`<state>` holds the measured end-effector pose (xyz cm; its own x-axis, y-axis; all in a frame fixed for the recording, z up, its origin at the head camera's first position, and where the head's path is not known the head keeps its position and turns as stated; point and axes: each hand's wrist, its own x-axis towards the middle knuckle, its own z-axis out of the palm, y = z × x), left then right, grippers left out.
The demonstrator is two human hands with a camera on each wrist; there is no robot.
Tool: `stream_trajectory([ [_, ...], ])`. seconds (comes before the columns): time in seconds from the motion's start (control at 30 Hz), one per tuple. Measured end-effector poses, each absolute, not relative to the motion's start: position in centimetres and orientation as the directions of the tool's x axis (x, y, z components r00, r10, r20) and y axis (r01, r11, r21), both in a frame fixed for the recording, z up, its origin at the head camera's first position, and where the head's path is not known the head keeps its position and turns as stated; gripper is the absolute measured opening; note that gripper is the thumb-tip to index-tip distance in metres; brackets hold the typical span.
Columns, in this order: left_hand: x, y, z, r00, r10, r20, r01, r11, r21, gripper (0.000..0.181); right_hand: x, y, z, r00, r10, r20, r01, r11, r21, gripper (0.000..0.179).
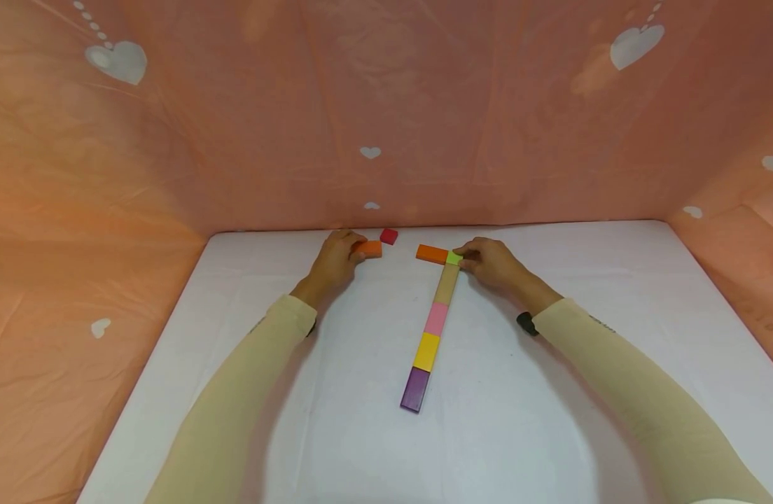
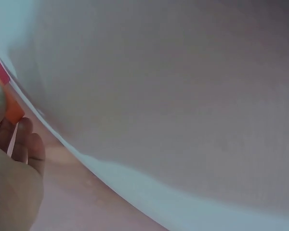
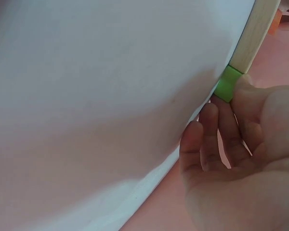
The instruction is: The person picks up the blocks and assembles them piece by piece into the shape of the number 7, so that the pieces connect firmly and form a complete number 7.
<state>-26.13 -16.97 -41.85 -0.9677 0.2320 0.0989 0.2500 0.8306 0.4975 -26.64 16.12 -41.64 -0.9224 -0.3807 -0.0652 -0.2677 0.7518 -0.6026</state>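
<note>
Near the far edge of the table, my left hand [image 1: 337, 260] pinches an orange block [image 1: 370, 248] between thumb and fingers; the left wrist view shows the same orange block [image 2: 14, 109]. Just beyond it lies a small red block [image 1: 389, 236]. My right hand [image 1: 492, 263] pinches a small green block [image 1: 454, 257], seen closer as a green block [image 3: 227, 83] in the right wrist view. That block sits at the far end of a plain wood block [image 1: 446, 283]. A second orange block [image 1: 432, 253] lies against its left side.
From the wood block a slanting row runs toward me: a pink block [image 1: 436, 319], a yellow block [image 1: 426, 351] and a purple block [image 1: 414, 390]. All lie on a white-covered table [image 1: 519, 420]. An orange sheet with hearts [image 1: 412, 105] hangs behind the far edge and at both sides.
</note>
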Motion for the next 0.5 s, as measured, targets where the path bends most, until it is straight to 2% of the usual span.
stream_trajectory([
  [0.5,-26.11,-16.08,-41.43,-0.972,0.224,0.070,0.225,0.805,0.549,0.036,-26.21,16.03,-41.28,-0.920,-0.388,-0.049,-0.282,0.745,-0.604,0.033],
])
